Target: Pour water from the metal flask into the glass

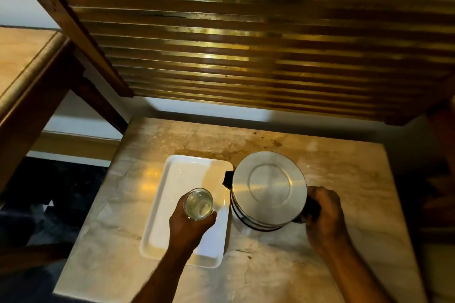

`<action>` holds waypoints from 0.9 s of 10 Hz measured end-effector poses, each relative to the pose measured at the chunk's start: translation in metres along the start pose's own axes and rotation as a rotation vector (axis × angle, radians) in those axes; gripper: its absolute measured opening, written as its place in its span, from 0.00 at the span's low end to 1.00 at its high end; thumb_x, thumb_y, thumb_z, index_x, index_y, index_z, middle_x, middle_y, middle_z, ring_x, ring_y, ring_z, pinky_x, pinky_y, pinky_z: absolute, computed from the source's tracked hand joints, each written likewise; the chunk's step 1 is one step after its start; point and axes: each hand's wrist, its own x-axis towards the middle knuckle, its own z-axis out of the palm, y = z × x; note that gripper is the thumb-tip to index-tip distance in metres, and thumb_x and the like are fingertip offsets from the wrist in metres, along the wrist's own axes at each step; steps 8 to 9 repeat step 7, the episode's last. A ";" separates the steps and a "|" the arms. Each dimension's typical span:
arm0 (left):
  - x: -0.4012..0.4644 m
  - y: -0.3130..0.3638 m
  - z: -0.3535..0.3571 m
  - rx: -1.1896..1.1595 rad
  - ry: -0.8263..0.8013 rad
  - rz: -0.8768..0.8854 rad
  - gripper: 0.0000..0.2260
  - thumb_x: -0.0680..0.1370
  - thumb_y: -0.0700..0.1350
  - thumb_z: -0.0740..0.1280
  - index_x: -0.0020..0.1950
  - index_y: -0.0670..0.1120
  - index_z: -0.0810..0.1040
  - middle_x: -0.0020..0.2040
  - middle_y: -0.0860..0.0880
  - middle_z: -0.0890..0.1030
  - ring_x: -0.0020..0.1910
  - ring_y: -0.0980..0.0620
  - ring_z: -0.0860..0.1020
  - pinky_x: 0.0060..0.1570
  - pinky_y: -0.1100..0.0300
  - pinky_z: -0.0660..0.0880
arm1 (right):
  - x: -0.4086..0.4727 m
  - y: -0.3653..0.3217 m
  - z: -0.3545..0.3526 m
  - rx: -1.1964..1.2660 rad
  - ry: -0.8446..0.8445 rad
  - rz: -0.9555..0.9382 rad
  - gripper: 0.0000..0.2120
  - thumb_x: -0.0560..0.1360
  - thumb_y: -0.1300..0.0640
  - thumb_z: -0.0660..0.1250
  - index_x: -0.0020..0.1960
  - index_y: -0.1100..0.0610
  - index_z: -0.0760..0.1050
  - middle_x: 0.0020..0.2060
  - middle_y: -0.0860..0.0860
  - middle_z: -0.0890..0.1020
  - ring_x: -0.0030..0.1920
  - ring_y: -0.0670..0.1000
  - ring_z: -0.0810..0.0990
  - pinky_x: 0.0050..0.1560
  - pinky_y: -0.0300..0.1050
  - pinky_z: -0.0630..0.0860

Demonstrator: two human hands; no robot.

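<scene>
On the marble table top (pixel 332 248), near its middle, a white rectangular tray (pixel 177 179) is lying with its long sides running toward the far edge. Above the tray's near right part, the left hand (pixel 189 226) is gripping the glass (pixel 199 203), the fingers curling around its wall from below and the thumb pressing on the right side. The glass is standing upright and some clear water is showing at its bottom. Just beside the tray's right edge, the metal flask (pixel 268 189) is sitting on the table top, its flat round lid facing the camera and a dark spout pointing toward the tray. The right hand (pixel 322 214) is closing around the flask's black handle on the right side, fingers wrapping tightly together. Behind the table's far edge, a slatted wooden panel (pixel 246 51) is rising against the wall.
</scene>
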 end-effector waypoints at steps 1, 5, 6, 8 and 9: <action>0.001 -0.003 0.005 0.005 0.007 -0.002 0.29 0.58 0.42 0.84 0.53 0.61 0.77 0.52 0.56 0.82 0.52 0.56 0.80 0.49 0.57 0.76 | -0.001 0.003 -0.005 -0.011 -0.006 -0.023 0.18 0.66 0.61 0.56 0.19 0.52 0.69 0.17 0.45 0.67 0.19 0.46 0.67 0.20 0.37 0.66; -0.016 0.013 -0.003 0.212 -0.120 0.052 0.57 0.57 0.55 0.85 0.79 0.48 0.58 0.78 0.47 0.65 0.76 0.44 0.65 0.73 0.44 0.65 | -0.006 0.003 -0.016 -0.250 -0.065 -0.086 0.17 0.70 0.61 0.60 0.23 0.53 0.72 0.18 0.49 0.72 0.21 0.47 0.71 0.22 0.38 0.69; -0.034 0.060 -0.032 0.324 -0.165 0.128 0.58 0.61 0.69 0.76 0.81 0.48 0.49 0.82 0.47 0.56 0.79 0.47 0.58 0.76 0.48 0.59 | -0.020 -0.024 -0.016 -0.550 -0.048 -0.137 0.15 0.75 0.63 0.66 0.33 0.49 0.79 0.31 0.45 0.80 0.33 0.51 0.78 0.32 0.41 0.77; -0.044 0.124 -0.064 0.398 -0.110 0.357 0.49 0.68 0.78 0.53 0.79 0.48 0.53 0.80 0.41 0.59 0.77 0.50 0.58 0.75 0.50 0.57 | -0.037 -0.062 -0.004 -1.082 0.073 -0.476 0.08 0.76 0.57 0.68 0.54 0.58 0.81 0.52 0.54 0.82 0.51 0.57 0.79 0.50 0.51 0.78; -0.044 0.124 -0.064 0.398 -0.110 0.357 0.49 0.68 0.78 0.53 0.79 0.48 0.53 0.80 0.41 0.59 0.77 0.50 0.58 0.75 0.50 0.57 | -0.037 -0.062 -0.004 -1.082 0.073 -0.476 0.08 0.76 0.57 0.68 0.54 0.58 0.81 0.52 0.54 0.82 0.51 0.57 0.79 0.50 0.51 0.78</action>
